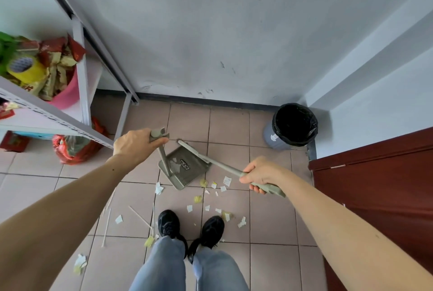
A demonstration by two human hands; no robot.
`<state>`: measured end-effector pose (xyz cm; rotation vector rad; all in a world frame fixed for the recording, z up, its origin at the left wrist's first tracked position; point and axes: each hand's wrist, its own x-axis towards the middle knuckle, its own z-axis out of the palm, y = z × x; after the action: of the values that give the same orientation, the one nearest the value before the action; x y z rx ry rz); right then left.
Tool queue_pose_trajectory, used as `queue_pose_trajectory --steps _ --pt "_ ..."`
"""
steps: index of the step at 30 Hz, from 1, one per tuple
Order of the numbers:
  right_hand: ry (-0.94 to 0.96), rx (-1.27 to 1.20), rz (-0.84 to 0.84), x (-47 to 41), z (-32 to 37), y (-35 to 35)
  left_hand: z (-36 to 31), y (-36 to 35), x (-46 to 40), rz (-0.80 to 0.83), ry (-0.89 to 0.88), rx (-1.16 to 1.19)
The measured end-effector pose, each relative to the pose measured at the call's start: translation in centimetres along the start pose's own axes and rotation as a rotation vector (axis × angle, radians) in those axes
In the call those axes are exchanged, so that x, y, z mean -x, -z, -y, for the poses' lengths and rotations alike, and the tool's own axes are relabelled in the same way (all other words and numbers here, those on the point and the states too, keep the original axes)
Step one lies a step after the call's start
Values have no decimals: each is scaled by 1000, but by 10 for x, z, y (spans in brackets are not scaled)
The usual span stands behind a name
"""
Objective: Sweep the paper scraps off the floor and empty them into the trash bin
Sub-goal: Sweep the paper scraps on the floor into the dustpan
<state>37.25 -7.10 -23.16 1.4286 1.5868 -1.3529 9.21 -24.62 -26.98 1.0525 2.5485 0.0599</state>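
Observation:
My left hand [134, 143] grips the top of the grey dustpan's upright handle [157, 136]. The dustpan [185, 167] rests on the tiled floor ahead of my feet, with a few white scraps in it. My right hand [262, 173] holds the grey broom handle [225, 165], which slants up-left across the pan; the broom head lies at the pan's far side. White and yellow paper scraps [220, 187] lie scattered on the tiles between the pan and my shoes, more to the lower left [79, 263]. The grey trash bin [293, 126] with a black liner stands in the right corner.
A metal shelf rack [79, 93] with a pink tub of snack packets stands at left, a red bag [72, 150] under it. A dark red door [375, 173] is at right. Thin sticks [140, 217] lie on the floor. The grey wall is ahead.

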Motion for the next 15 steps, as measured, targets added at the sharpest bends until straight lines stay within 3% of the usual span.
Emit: queue_pose_trajectory --steps 7,15 --pt "-28 -69 -173 -16 -40 -1 26 14 18 -7 5 -13" --pt "-137 -146 -317 -26 -49 -63 78 26 39 21 -42 -64"
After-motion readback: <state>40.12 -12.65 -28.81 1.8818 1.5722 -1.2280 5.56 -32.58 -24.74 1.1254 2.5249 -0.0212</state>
